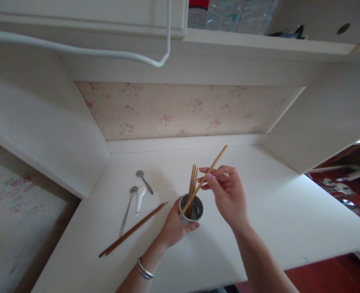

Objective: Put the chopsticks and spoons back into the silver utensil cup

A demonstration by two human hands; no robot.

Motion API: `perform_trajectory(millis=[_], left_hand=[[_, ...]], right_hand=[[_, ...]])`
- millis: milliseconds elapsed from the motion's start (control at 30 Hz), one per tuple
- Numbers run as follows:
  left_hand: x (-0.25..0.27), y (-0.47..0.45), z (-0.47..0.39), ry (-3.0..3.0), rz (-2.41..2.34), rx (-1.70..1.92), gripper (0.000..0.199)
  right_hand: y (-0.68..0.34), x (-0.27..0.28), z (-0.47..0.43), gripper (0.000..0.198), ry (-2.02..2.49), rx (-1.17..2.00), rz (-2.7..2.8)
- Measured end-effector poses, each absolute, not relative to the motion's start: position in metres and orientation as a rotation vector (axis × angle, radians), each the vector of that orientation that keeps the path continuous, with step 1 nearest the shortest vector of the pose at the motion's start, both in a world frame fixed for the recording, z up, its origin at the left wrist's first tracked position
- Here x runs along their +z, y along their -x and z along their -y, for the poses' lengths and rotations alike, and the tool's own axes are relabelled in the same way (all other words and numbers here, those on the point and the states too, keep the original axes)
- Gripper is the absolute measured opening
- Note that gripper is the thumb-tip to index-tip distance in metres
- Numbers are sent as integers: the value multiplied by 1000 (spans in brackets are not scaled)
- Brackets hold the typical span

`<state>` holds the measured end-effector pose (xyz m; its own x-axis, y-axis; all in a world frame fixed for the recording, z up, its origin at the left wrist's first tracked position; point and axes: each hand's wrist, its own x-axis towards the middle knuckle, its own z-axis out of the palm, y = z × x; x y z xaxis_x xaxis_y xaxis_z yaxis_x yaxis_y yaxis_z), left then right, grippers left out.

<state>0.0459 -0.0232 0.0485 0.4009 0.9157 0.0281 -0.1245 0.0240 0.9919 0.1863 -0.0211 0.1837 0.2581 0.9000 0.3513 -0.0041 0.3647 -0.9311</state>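
My left hand is wrapped round a grey cup, its round mouth facing up toward me. Several thin wooden chopsticks stand in the cup, leaning against its far side. Between the thumb and fingers of my right hand is a light wooden chopstick, slanting up to the right. Its lower end crosses the cup's mouth near the left rim; whether it touches the rim I cannot tell. Left of the cup, a pair of darker brown chopsticks lies slantwise on the white tabletop.
A white spoon, a short metal spoon and a long-handled metal spoon lie at the left. White side panels enclose the surface, with floral wallpaper behind. Overhead are an open shelf and a white cable.
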Motion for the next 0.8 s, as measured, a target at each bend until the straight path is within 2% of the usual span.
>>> perform_trajectory(millis=[100, 200, 500, 800], left_hand=[[46, -47, 23, -1332, -822, 947, 76], [47, -48, 23, -1338, -819, 932, 72], [40, -51, 23, -1255, -708, 999, 74], [40, -52, 23, -1246, -703, 1001, 75]], right_hand=[[-210, 180, 11, 30, 1093, 613, 1064], [-218, 164, 5, 39, 1199, 599, 1109], [-198, 112, 8, 20, 1567, 584, 1398], [-196, 96, 7, 25, 1478, 614, 1417]])
